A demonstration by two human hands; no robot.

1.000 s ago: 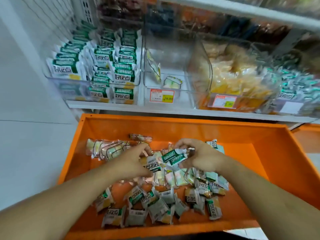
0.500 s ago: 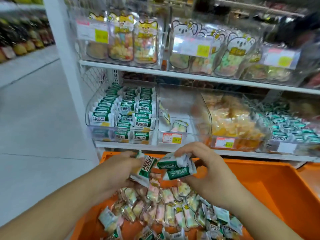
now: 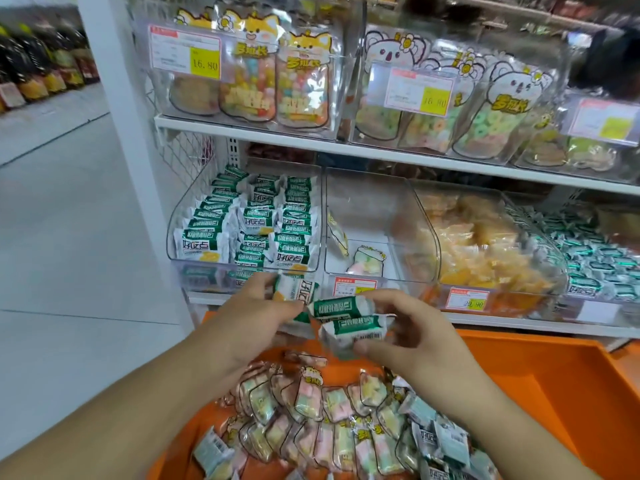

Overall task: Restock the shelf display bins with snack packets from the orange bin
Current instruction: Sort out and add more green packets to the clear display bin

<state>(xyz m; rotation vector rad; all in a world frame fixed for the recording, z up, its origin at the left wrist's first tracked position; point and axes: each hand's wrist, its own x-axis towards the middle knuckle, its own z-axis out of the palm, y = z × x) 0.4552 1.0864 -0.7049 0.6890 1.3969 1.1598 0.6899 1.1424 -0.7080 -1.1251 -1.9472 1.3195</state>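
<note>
Both hands have risen out of the orange bin (image 3: 540, 382) since the earlier frames and now sit level with the lower shelf (image 3: 519, 325). The left hand (image 3: 256, 317) pinches one green-and-white snack packet (image 3: 294, 289), just in front of the leftmost display bin (image 3: 242, 233), which is stocked with matching packets. The right hand (image 3: 412, 337) grips two more green-and-white packets (image 3: 346, 318) between thumb and curled fingers; their ends touch the left hand's packet. The left hand's fingertips are hidden behind its packet. The middle display bin (image 3: 374, 223) holds only two pastel packets. Price tags read "16.80" (image 3: 205, 64) on the upper shelf and "29.90" (image 3: 474, 304) below; packet lettering is blurred. Loose pastel packets (image 3: 332, 420) lie in the orange bin beneath both hands, cut off by the lower edge.
</note>
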